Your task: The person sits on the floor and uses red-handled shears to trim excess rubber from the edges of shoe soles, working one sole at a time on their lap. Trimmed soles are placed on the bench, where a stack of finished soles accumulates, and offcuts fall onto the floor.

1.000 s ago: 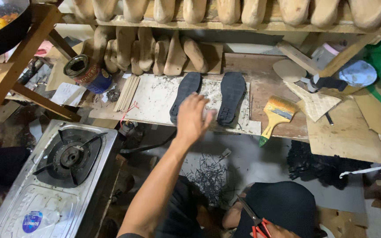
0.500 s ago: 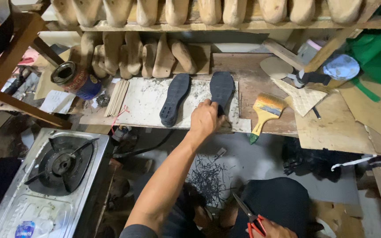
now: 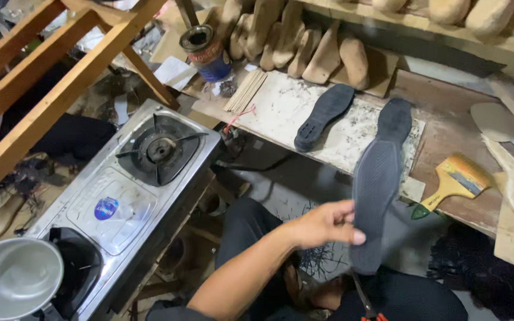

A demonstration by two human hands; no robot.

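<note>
My left hand point(image 3: 322, 224) grips a dark rubber shoe sole point(image 3: 379, 184) by its lower edge and holds it up over my lap, tread side toward me. A matching second sole point(image 3: 325, 116) lies flat on the stained white board point(image 3: 275, 107) on the low bench. My right hand point(image 3: 328, 294) is mostly hidden under my left forearm at the bottom edge. It holds a red-handled tool point(image 3: 364, 300) whose dark tip points up toward the held sole.
A steel gas stove point(image 3: 144, 172) stands at the left with a metal bowl point(image 3: 13, 276) at its near end. A wooden frame point(image 3: 49, 77) rises above it. Behind the board are wooden shoe lasts point(image 3: 322, 53), a tin can point(image 3: 206, 50) and a bundle of sticks point(image 3: 246, 90). A yellow-handled brush point(image 3: 453, 181) lies at the right.
My left hand reached to the bench, took the right-hand sole off the board and drew it back toward my lap. The view has swung left and closer.
</note>
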